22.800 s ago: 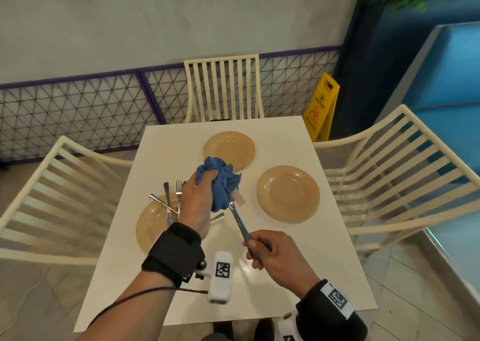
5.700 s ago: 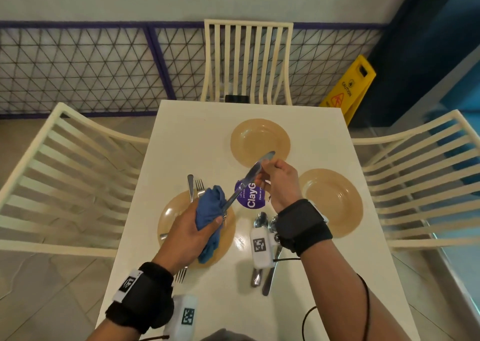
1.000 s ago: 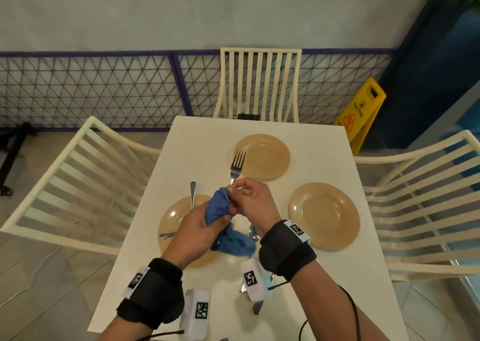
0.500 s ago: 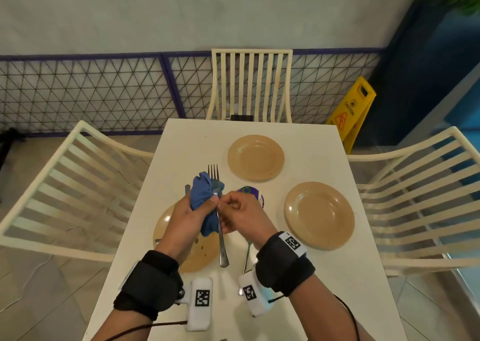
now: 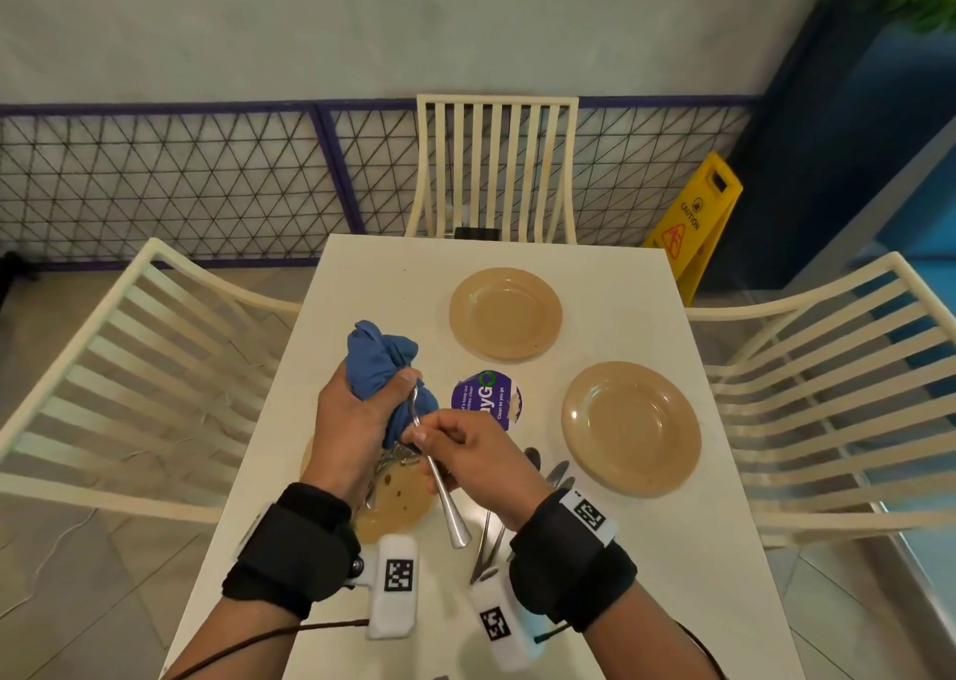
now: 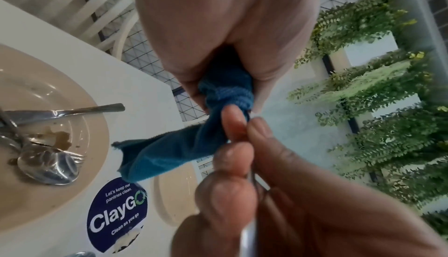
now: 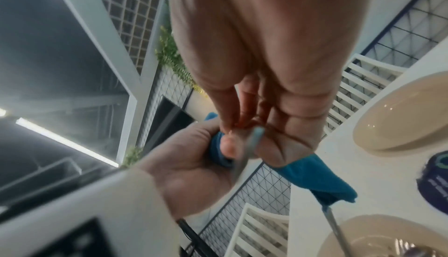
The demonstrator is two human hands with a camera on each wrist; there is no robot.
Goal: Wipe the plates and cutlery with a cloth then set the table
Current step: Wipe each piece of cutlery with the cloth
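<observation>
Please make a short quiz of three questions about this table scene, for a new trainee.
1. True or false: the left hand grips the crumpled blue cloth.
2. How many round tan plates hold unwiped cutlery: one, two or three?
3. What does the right hand pinch?

Key
1. True.
2. One: the soiled near plate; the far plate and right plate hold nothing.
3. The slim steel fork handle, its head wrapped in the cloth.

Two plates (image 5: pixel 505 313) (image 5: pixel 631 428) are set at twelve and two o'clock on the table (image 5: pixel 672 550). A sticker (image 5: pixel 486 399) lies between them and the third plate (image 5: pixel 398 503), at nine o'clock.
</observation>
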